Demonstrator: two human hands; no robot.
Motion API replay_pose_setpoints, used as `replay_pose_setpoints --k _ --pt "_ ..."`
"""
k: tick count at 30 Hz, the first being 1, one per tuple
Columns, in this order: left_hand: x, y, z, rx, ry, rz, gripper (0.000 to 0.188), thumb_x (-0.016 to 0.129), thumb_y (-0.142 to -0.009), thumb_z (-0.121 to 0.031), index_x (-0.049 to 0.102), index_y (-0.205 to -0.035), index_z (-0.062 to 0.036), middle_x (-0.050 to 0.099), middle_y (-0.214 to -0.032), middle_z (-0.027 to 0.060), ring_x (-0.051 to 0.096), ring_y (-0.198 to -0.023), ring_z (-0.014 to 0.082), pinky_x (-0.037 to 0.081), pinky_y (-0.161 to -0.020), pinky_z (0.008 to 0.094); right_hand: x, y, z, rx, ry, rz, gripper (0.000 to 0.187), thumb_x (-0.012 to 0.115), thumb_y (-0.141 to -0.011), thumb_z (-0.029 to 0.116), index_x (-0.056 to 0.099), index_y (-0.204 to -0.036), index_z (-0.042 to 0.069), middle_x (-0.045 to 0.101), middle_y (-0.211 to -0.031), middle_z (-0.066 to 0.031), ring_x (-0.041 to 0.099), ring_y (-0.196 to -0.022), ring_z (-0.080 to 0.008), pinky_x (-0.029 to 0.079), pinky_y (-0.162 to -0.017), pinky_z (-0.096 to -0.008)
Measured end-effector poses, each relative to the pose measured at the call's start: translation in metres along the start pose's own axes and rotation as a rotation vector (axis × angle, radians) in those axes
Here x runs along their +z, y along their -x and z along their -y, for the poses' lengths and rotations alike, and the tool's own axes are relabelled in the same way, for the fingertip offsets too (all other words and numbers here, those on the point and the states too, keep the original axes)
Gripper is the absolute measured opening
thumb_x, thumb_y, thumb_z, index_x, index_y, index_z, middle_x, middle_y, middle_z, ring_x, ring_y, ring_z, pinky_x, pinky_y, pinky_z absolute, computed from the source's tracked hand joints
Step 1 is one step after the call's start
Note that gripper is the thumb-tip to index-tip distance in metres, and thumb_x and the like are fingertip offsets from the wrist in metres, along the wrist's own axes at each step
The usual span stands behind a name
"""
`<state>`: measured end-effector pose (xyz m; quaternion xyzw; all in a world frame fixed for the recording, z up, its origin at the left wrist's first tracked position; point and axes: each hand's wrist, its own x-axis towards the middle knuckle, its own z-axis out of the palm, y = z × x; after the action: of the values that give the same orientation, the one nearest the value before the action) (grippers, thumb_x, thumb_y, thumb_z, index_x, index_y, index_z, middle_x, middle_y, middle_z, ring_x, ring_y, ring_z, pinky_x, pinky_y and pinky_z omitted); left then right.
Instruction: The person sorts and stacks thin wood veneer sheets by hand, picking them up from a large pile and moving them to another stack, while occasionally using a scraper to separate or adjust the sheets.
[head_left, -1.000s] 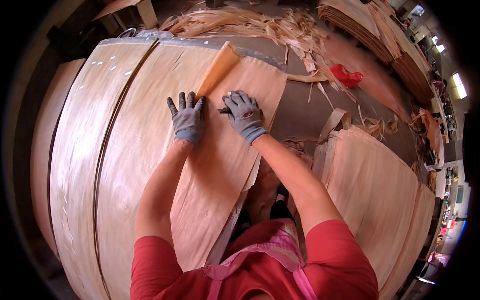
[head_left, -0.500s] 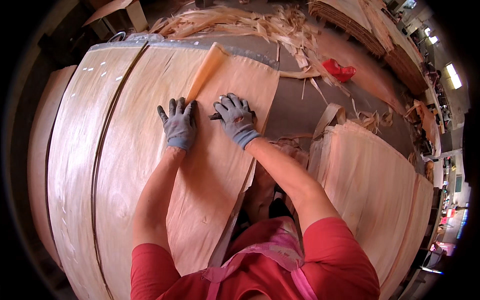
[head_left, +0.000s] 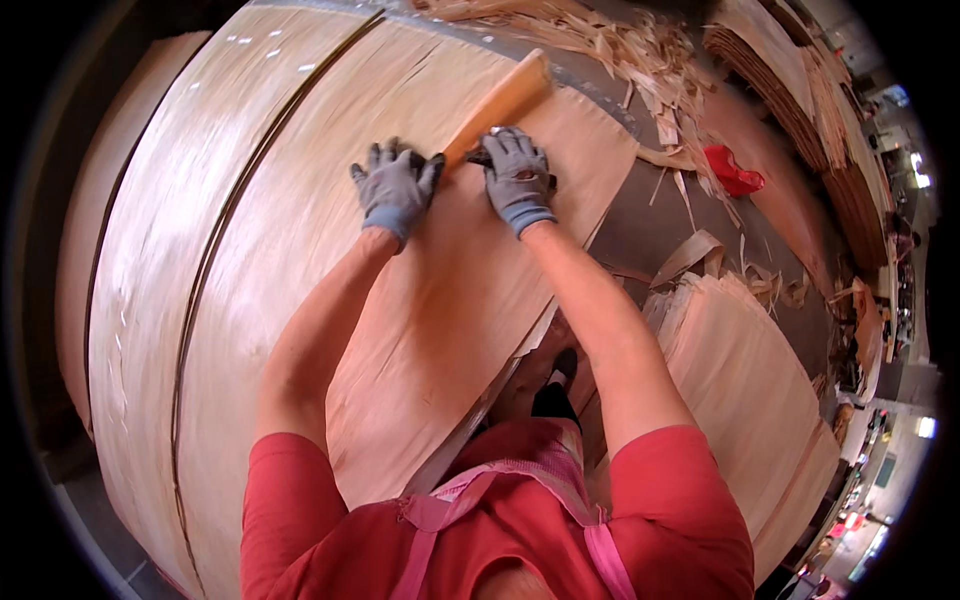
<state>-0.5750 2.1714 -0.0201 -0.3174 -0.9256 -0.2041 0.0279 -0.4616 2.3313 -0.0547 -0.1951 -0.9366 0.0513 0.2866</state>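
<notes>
A thin pale veneer sheet (head_left: 450, 310) lies on top of a wide stack of veneer in front of me. My left hand (head_left: 395, 188), in a grey glove, presses flat on this sheet with its fingers spread. My right hand (head_left: 517, 178), also gloved, is closed around a small dark tool (head_left: 472, 158) whose tip pokes out toward the left hand; I cannot tell its kind. A darker orange strip of veneer (head_left: 505, 98) runs away from the gap between the two hands toward the far edge.
Larger veneer sheets (head_left: 190, 260) spread to my left. Another veneer stack (head_left: 745, 390) stands at the right. Loose scrap strips (head_left: 620, 50) pile at the back, with a red object (head_left: 733, 170) on the grey table (head_left: 650, 225). More stacks (head_left: 800, 90) lie far right.
Both hands have slid away from me along the sheet, toward the orange strip. The left hand stays flat and the right hand stays closed on the tool.
</notes>
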Motion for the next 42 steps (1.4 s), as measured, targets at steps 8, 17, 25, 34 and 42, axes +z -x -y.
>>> replay_pose_setpoints --k 8,17,25,34,42 --pt "-0.057 -0.018 -0.033 -0.095 0.311 0.427 0.03 0.067 -0.087 -0.033 0.071 -0.106 -0.0105 0.067 -0.117 0.0161 0.066 -0.098 0.0327 0.052 -0.086 0.0394 0.002 -0.003 -0.014 -0.043 0.045 -0.018 0.029 0.062 -0.084 0.025 0.066 -0.111 0.015 0.066 -0.114 -0.0094 0.059 -0.11 -0.0309 0.047 -0.092 -0.0458" --pt "-0.034 0.027 0.016 0.108 0.291 -0.133 0.025 0.067 -0.082 -0.017 0.068 -0.106 -0.0117 0.067 -0.104 0.0162 0.065 -0.091 0.0372 0.053 -0.08 0.0434 0.01 0.0 -0.006 -0.127 0.105 -0.088 0.024 0.063 -0.084 0.021 0.066 -0.108 0.015 0.065 -0.116 -0.0079 0.058 -0.108 -0.0292 0.047 -0.088 -0.044" --pt "-0.147 0.257 0.104 0.167 0.182 -0.134 0.037 0.069 -0.082 -0.002 0.066 -0.118 -0.0097 0.063 -0.127 0.013 0.06 -0.112 0.0338 0.049 -0.094 0.0386 0.019 -0.013 -0.012 -0.234 0.061 -0.024 0.026 0.055 -0.091 0.024 0.066 -0.111 0.011 0.065 -0.118 -0.0119 0.061 -0.109 -0.0311 0.048 -0.094 -0.0416" --pt "-0.23 0.582 0.155 -0.807 -0.182 -0.247 0.039 0.063 -0.091 -0.008 0.058 -0.129 -0.0061 0.057 -0.133 0.0159 0.054 -0.125 0.0312 0.043 -0.104 0.0392 0.014 -0.023 -0.041 -0.345 0.116 0.053 0.035 0.047 -0.097 0.033 0.066 -0.121 0.016 0.067 -0.121 -0.0105 0.062 -0.111 -0.0312 0.048 -0.096 -0.0434" --pt "-0.201 0.66 0.165 -0.944 -0.484 0.025 0.058 0.053 -0.098 -0.038 0.037 -0.152 -0.0242 0.035 -0.157 0.0056 0.033 -0.144 0.0297 0.023 -0.116 0.051 0.031 -0.05 -0.063 -0.401 0.11 0.124 0.034 0.05 -0.097 0.028 0.066 -0.122 0.01 0.067 -0.118 -0.0146 0.062 -0.108 -0.0349 0.049 -0.093 -0.0439"
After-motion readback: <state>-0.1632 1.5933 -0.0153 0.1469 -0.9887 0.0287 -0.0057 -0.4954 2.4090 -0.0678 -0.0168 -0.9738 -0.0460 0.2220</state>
